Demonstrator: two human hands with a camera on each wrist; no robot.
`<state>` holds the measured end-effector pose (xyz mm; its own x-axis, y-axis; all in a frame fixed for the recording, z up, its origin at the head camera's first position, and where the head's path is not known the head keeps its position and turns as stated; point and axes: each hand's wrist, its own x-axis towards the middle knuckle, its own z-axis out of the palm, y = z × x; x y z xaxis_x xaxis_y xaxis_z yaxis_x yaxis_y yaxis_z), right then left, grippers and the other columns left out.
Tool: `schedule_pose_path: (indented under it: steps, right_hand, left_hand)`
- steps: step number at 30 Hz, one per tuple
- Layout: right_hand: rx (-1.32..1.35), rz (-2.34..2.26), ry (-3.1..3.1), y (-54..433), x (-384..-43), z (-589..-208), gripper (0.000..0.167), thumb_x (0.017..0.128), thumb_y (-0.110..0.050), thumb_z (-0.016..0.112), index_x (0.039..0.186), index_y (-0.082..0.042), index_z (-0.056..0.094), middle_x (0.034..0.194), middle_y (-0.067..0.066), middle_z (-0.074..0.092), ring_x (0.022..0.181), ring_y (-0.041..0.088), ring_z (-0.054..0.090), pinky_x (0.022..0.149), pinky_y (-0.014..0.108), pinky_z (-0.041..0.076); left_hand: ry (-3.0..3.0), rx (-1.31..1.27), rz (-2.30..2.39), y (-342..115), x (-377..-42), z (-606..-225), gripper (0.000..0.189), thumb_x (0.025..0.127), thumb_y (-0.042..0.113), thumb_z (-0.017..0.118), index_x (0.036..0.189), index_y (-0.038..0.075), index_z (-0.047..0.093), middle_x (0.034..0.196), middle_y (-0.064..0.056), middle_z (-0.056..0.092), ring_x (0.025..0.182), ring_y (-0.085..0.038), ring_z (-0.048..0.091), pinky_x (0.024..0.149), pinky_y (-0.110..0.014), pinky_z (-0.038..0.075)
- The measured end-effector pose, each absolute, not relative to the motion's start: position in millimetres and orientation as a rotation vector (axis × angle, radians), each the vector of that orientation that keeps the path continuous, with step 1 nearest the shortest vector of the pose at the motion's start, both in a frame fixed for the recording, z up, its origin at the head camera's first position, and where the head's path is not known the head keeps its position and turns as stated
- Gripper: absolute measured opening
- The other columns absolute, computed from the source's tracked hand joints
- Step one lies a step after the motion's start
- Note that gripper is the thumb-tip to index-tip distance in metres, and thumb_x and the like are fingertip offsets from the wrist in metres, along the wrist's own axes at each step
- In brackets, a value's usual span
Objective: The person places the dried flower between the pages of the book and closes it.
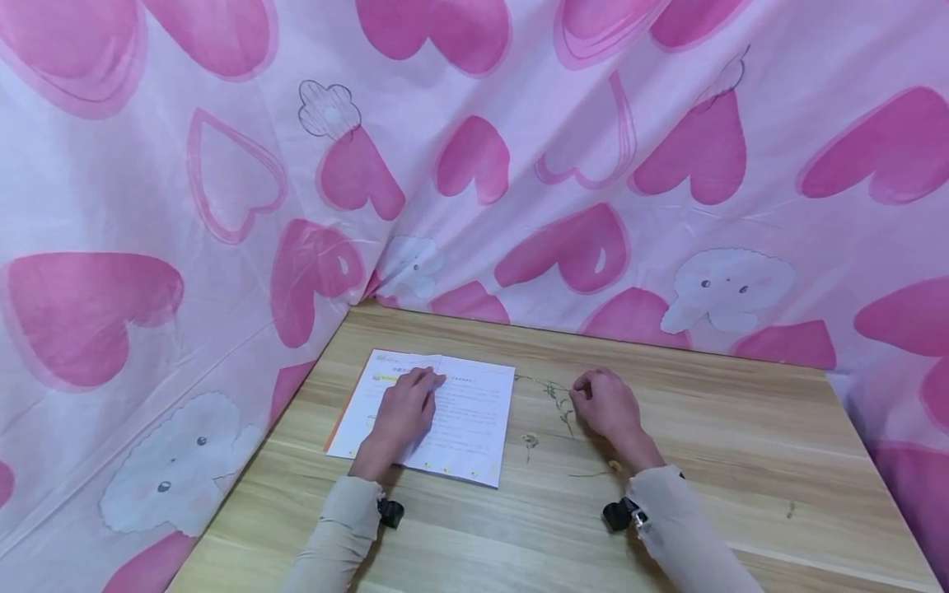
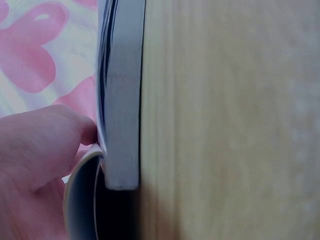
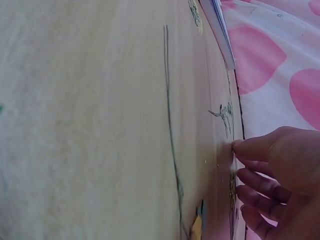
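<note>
A book [image 1: 467, 420] with printed white pages lies on the left part of the table. My left hand [image 1: 406, 408] rests on its page with fingers extended; in the left wrist view the thumb is at the edge of the book's thick page block [image 2: 122, 100], beside a curled-up page or cover. To the book's right, a thin dried plant sprig [image 1: 552, 391] with small green leaves lies on the wood. My right hand [image 1: 610, 403] pinches the sprig's stem at its right end between thumb and forefinger, other fingers curled loosely.
A small pressed flower [image 1: 530, 441] lies near the book's right edge. Nearer my right wrist is a stem with an orange flower head [image 1: 614, 466]. A small plant bit [image 1: 790, 509] lies far right on the wooden table [image 1: 741, 428]. Pink heart-patterned cloth [image 1: 474, 165] hangs behind.
</note>
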<state>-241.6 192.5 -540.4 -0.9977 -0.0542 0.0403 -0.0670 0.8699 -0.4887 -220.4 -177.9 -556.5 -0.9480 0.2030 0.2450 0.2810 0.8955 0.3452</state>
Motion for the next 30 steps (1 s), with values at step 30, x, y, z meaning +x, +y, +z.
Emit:
schedule_pose_path:
  steps: [30]
  right_hand:
    - [0.276,0.569,-3.021,188,-237,-549,0.011,0.104,-0.016,0.067,0.097,-0.011,0.073,0.1,0.007,0.07,0.091,0.025,0.067,0.08,0.05,0.061]
  left_hand:
    - [-2.938,-0.314,-0.509,-172,-217,-556,0.036,0.11,0.016,0.06,0.145,0.018,0.065,0.155,-0.013,0.058,0.145,-0.037,0.056,0.108,-0.061,0.052]
